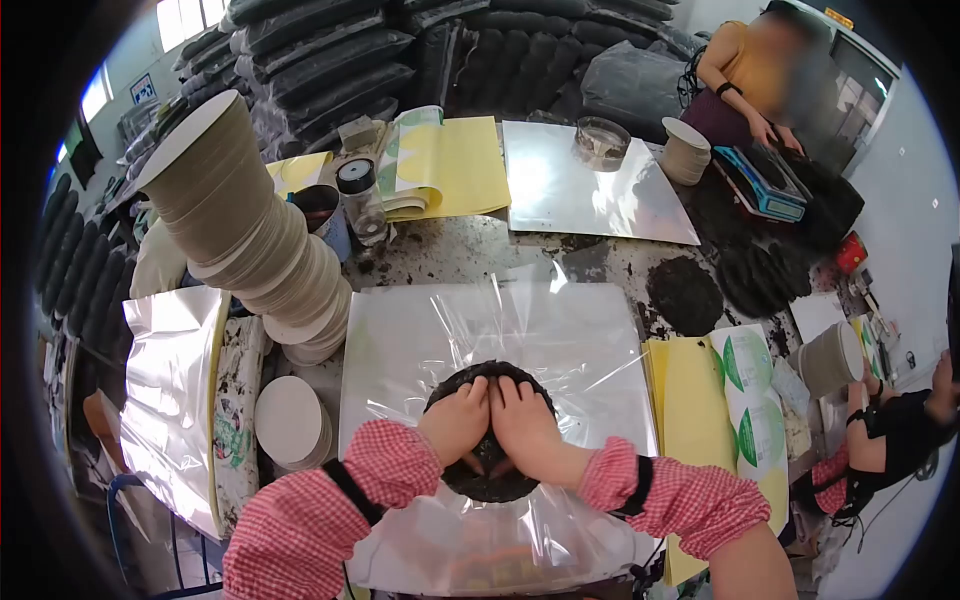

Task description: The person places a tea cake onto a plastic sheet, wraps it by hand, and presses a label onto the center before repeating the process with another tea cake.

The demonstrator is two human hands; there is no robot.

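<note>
Both of my hands press flat, side by side, on a dark round cake (500, 484) that lies on a clear plastic sheet (560, 340) spread over the table. My left hand (457, 420) covers the cake's left half, my right hand (522, 420) its right half, fingers pointing away from me. The thumbs touch at the middle. Only the cake's rim shows around my hands. I wear red checked sleeves with black bands at the wrists.
A tall leaning stack of round paper discs (235, 200) stands at the left, a small disc pile (290, 425) near it. Yellow sheets (695, 400) and green-printed labels (748, 362) lie right. Another dark cake (685, 295) sits beyond. Two other people work at the right.
</note>
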